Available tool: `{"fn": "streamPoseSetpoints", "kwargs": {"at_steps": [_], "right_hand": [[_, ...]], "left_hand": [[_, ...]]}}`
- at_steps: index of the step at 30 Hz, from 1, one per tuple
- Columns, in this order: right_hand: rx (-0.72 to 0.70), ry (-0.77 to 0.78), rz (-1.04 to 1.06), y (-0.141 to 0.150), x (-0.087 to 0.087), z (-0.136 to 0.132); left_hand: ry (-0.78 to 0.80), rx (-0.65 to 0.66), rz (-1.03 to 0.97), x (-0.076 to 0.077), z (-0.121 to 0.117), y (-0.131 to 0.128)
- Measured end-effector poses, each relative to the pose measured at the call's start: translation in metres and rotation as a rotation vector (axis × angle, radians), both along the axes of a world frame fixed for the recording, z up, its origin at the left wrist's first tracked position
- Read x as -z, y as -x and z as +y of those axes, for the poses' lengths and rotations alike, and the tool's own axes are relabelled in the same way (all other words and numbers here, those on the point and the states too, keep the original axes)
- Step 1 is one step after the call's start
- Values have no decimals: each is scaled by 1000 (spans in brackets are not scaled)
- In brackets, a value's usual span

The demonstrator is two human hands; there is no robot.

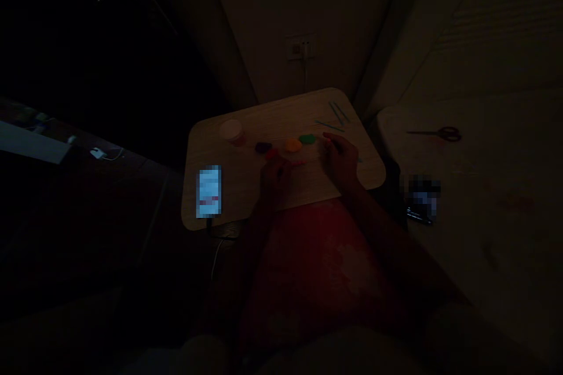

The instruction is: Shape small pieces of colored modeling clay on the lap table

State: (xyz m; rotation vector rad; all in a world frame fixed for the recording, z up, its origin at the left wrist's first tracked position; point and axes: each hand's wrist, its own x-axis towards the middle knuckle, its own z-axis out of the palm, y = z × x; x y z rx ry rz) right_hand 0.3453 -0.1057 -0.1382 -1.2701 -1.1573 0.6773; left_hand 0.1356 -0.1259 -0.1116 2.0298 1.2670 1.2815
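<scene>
The light is very dim. My right hand (342, 159) is closed, pinching a small orange piece of modelling clay (328, 142) above the right part of the small table (237, 187). At the near middle of the table, my left hand (276, 178) has its fingers curled, and a thin red stick (297, 163) juts out from them to the right. Just beyond my hands lie soft-looking clay lumps: dark purple (263, 147), red (271, 154), orange (293, 145) and green (307, 139). The red lump is partly behind my left fingers.
Several thin blue-green sticks (329, 126) lie at the far right of the table. A lidded tub (231, 131) stands far left, and a lit phone (208, 192) with a cable is at near left. Scissors (440, 133) rest on the pale surface to the right. A wall socket (301, 48) is behind.
</scene>
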Motion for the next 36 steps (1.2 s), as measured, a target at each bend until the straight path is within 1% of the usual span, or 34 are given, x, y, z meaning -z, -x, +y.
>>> {"fn": "streamPoseSetpoints", "kwargs": {"at_steps": [3,15,18,21,25,30,33,36], "right_hand": [[57,11,52,2,-3,0],[36,55,-7,6,-20,-7],[70,68,-23,6,-21,-6],[99,40,-47,5,-20,-6],[59,12,-94,3,-19,-7],[-10,54,-46,3,-19,-7],[4,63,-80,3,-18,-6],[46,24,-124,1,-16,-4]], "left_hand": [[-6,5,1,-2,-1,0],[3,7,0,-2,0,-1],[8,8,3,-1,0,-1],[6,-2,7,-1,0,-1],[6,4,20,-3,0,-1],[1,-7,9,-2,0,-2],[-6,2,4,-1,1,-2],[-3,-2,15,-1,1,-1]]}}
